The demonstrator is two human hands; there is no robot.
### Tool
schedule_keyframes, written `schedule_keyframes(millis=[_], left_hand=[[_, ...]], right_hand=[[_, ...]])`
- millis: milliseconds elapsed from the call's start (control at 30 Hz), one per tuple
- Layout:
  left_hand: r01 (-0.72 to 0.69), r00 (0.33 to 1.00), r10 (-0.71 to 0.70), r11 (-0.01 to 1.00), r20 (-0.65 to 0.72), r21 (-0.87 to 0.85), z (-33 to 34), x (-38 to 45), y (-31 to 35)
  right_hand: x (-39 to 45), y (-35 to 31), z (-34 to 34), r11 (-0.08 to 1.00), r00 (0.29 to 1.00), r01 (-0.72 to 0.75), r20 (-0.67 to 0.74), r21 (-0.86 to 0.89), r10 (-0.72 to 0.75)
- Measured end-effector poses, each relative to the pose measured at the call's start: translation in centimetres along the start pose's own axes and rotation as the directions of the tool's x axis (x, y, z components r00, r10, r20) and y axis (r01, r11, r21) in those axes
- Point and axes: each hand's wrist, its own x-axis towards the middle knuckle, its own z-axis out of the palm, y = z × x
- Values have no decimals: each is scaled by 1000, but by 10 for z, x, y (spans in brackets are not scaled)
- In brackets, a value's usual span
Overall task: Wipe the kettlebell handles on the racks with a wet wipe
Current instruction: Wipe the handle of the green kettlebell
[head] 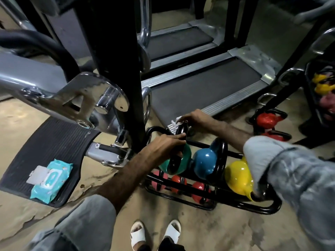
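Two hands on green kettlebell's black loop handle [178, 142]: left hand [163, 144] grip wraps it, right hand [192, 118] grip pinches white wet wipe [176, 121] at handle top.

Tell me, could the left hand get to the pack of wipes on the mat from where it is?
Probably yes. The left hand grips the green kettlebell's handle, so it would have to let go first. The pack of wipes lies on the black mat on that arm's side, with nothing between them.
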Motion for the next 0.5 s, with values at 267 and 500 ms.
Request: schedule_keyframes(millis=[267, 500], left_hand=[[53, 998, -52, 998, 33, -19, -2, 8, 2], [55, 994, -58, 998, 88, 42, -8, 13, 7]], right_hand=[[-23, -43, 77, -2, 624, -146, 94, 989, 775], [-38, -61, 74, -236, 791, -68, 197, 969, 579]])
